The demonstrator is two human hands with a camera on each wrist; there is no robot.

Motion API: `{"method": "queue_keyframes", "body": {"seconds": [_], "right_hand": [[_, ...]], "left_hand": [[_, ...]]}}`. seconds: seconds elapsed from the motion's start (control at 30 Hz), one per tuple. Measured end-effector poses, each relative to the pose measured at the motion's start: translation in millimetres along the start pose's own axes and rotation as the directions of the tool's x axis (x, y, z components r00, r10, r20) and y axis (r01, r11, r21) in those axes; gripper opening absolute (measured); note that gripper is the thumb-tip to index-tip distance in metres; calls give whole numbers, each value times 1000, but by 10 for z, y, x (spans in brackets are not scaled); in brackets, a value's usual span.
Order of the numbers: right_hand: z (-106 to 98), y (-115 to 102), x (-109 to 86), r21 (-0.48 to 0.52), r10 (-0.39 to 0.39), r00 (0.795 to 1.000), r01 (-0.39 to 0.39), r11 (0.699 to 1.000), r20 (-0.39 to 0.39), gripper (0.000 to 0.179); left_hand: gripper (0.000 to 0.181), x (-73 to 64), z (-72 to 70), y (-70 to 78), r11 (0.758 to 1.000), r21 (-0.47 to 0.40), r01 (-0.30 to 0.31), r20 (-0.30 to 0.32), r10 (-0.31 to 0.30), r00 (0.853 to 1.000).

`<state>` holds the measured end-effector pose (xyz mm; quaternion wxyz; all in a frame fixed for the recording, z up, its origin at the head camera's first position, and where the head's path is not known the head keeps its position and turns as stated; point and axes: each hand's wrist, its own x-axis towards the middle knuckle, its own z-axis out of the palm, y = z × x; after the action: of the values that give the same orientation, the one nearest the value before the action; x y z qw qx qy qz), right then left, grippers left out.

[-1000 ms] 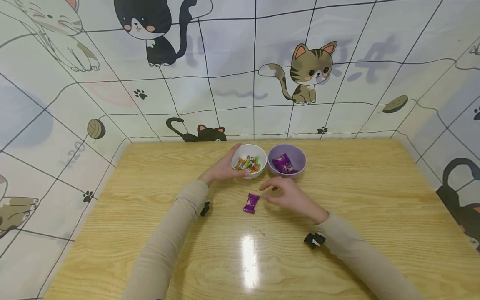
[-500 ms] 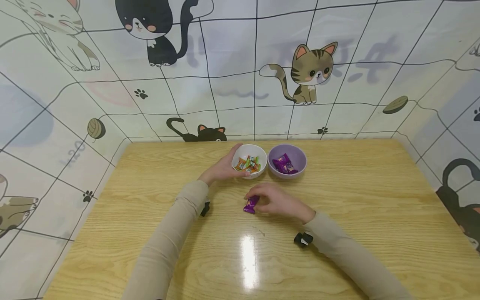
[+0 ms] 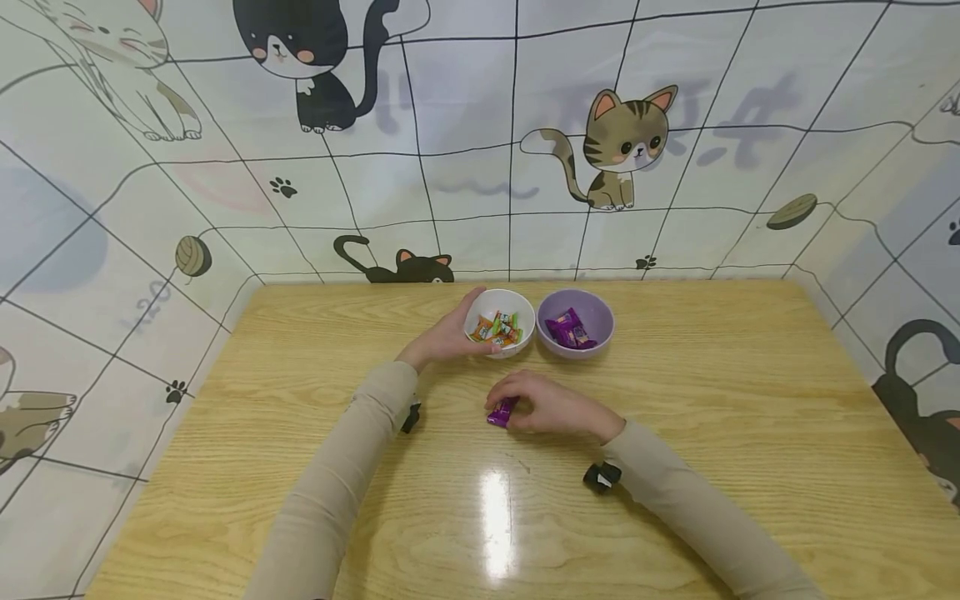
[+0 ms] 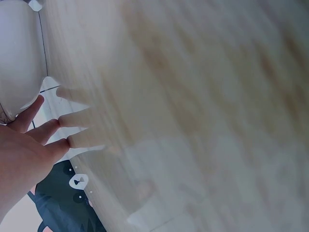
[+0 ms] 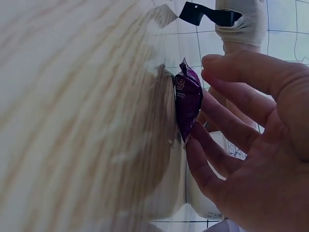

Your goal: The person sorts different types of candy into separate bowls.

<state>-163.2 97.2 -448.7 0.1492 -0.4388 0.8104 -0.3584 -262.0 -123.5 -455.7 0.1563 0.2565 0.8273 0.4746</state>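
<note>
In the head view my left hand [image 3: 442, 337] holds the side of a white bowl [image 3: 472, 310], thumb along its front and fingers behind. Several orange and green wrapped candies [image 3: 504, 327] lie in that bowl. Beside it stands a purple bowl [image 3: 596, 310] with several purple wrapped candies [image 3: 567, 327] inside. Closer to me, my right hand [image 3: 555, 407] has its fingers curled round a purple wrapped candy [image 3: 500, 413] on the table. The right wrist view shows this candy [image 5: 188, 101] at the tabletop between thumb and fingers, the thumb slightly off its upper end.
The wooden table [image 3: 712, 375] meets a cat-patterned backdrop [image 3: 465, 192] behind the bowls and at both sides. Black bands with camera mounts [image 3: 602, 477] sit at the wrists. A bright reflection marks the table's front middle.
My right hand has moved left and toward me, from in front of the purple bowl onto the loose purple candy. My left hand stays at the white bowl.
</note>
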Motion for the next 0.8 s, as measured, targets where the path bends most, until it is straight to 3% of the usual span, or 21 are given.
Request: {"method": "queue_keyframes", "body": {"seconds": [0.2,0.5,0.8], "right_hand": [[-14,20,-2,28,9,1000,-8,1000,-14,34],[-38,91,20,89,24,999,-21,996,-37,36],[-45,112,47,46,72,997,-72,996,-15,35]], "left_hand": [[106,-2,-1,9,999,32,14,-6,-14,1000],[106,-13,5,8,999,12,35,-13,-35,999],[105,-9,7,3,999,12,38,-14,-38,999]]}}
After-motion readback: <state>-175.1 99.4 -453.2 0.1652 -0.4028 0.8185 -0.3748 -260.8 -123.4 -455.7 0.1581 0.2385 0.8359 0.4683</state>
